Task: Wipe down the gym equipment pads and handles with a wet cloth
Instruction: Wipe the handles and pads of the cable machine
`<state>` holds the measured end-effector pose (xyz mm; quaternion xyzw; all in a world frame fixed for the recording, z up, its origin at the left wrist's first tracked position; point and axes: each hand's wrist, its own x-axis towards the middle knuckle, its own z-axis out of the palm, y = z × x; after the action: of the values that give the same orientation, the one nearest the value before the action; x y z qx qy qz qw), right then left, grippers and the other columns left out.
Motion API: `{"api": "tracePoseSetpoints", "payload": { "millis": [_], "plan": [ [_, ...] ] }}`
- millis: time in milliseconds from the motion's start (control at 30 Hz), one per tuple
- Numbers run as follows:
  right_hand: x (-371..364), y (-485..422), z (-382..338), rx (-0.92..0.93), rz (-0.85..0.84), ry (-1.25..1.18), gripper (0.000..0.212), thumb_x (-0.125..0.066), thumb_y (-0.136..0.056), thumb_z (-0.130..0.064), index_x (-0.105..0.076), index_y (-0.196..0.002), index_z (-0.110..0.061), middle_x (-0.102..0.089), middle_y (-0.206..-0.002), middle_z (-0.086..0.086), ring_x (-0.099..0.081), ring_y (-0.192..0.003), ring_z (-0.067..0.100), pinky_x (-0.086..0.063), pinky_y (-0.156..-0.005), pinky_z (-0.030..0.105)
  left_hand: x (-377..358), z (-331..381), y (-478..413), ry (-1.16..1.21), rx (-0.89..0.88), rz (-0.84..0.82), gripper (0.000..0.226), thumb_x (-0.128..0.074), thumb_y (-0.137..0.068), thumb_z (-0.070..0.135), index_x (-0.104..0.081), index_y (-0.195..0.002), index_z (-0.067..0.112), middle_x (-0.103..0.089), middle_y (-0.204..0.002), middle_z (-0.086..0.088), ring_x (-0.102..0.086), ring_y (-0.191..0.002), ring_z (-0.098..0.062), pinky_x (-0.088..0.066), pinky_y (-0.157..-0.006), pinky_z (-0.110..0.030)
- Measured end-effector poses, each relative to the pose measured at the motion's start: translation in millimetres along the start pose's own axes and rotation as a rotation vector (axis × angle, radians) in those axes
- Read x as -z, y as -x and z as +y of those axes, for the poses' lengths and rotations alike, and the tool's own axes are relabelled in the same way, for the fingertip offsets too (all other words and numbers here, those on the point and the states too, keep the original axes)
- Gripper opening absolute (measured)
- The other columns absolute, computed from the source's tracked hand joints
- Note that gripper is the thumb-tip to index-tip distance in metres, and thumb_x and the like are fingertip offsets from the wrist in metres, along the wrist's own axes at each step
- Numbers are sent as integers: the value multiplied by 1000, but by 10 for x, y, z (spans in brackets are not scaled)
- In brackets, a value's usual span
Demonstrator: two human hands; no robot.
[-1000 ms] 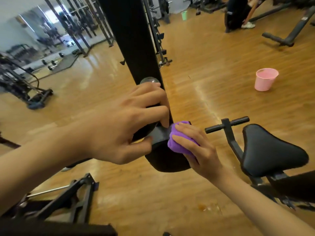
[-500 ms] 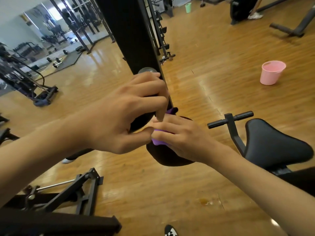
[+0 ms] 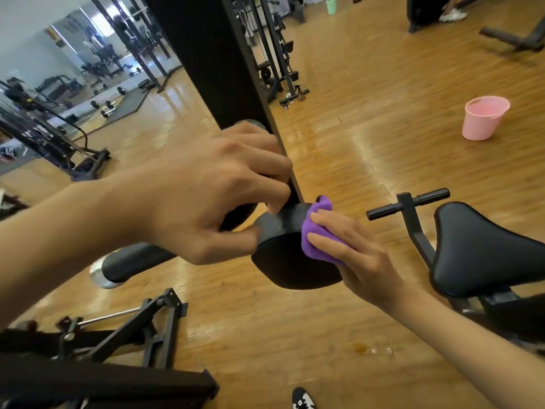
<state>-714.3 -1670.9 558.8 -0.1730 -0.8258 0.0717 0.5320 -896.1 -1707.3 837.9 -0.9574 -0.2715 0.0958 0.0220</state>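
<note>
The crumpled purple cloth (image 3: 320, 231) has slid to the right edge of the round black pad (image 3: 283, 264), so that side gets wiped. The right hand (image 3: 359, 255) pinches it; the left hand (image 3: 212, 196) seems to grip the black bar (image 3: 132, 261).

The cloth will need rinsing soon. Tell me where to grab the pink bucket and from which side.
Take the pink bucket by its rim, from above: it stands upright on the floor, mouth open, no handle showing. Its walls taper downward, so a side grip might slip.
</note>
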Motion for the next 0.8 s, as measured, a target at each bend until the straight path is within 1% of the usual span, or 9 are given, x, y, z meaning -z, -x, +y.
{"api": "tracePoseSetpoints", "payload": {
  "millis": [100, 233, 300, 400, 467, 567, 667, 733, 800],
  "plan": [
    [-29, -29, -27, -108, 108, -18, 47, -65, -96, -3, -51, -140, -9, -52, -145, 17, -46, -142, 32, -45, -111, 49, -32, -1, -46, -17, -4, 28, 39, -54, -83, 36, -76, -101, 10, -70, -111, -8, -63, -112, -33, -42, -101, -52],
    [5, -487, -43, -32, -9, -5, 39, -72, -92, -16, -67, -131, -10, -57, -140, 17, -43, -140, 35, -40, -114, 46, -23, -38, -69, -39, -32, -7, 49, -55, -84, 39, -74, -118, 9, -68, -126, -13, -57, -129, -34, -41, -106, -58],
    [23, -317, 1, -22, -30, -33, 43, -72, -94, -14, -60, -136, -12, -54, -145, 16, -43, -142, 34, -42, -114, 49, -21, -53, -56, -39, -40, -13, 50, -56, -83, 38, -74, -118, 8, -67, -128, -13, -55, -134, -32, -41, -107, -57],
    [46, 75, 94, -99, 12, -76, 42, -65, -99, -15, -51, -138, -15, -45, -148, 12, -43, -142, 31, -46, -110, 50, -25, -67, -66, -41, -23, -7, 49, -56, -82, 39, -76, -114, 7, -68, -129, -13, -54, -137, -31, -40, -109, -56],
    [69, 36, 107, -159, 34, -109, 39, -66, -98, -26, -52, -134, -17, -45, -145, 13, -47, -135, 32, -49, -104, 48, -24, -72, -83, -34, -7, 2, 49, -56, -81, 39, -76, -113, 7, -68, -128, -12, -54, -137, -30, -38, -111, -56],
    [89, -303, 70, -259, -3, -157, 54, -63, -97, -48, -53, -141, -19, -46, -147, 15, -49, -132, 29, -46, -106, 34, -21, -63, -97, -33, -4, 2, 49, -56, -81, 38, -76, -113, 7, -68, -129, -13, -55, -136, -30, -37, -113, -56],
    [16, -232, 90, -284, 43, -140, 45, -57, -102, -41, -54, -143, -22, -52, -141, 14, -54, -126, 23, -50, -100, 27, -23, -54, -98, -22, -2, 22, 48, -56, -81, 37, -76, -113, 7, -68, -130, -13, -54, -136, -30, -37, -114, -56],
    [-56, 96, 128, -329, 143, -145, 38, -57, -104, -30, -53, -140, -20, -54, -137, 13, -56, -123, 21, -55, -95, 31, -38, -52, -81, -20, 8, 26, 47, -56, -81, 37, -76, -113, 7, -68, -130, -11, -54, -137, -29, -37, -114, -56],
    [-127, 342, 124, -440, 256, -212, 36, -52, -106, -30, -53, -140, -17, -58, -136, 12, -60, -122, 19, -58, -92, 38, -43, -49, -93, -20, 24, 29, 46, -56, -82, 37, -77, -111, 8, -68, -130, -10, -53, -138, -28, -36, -115, -56]
  ]
}}
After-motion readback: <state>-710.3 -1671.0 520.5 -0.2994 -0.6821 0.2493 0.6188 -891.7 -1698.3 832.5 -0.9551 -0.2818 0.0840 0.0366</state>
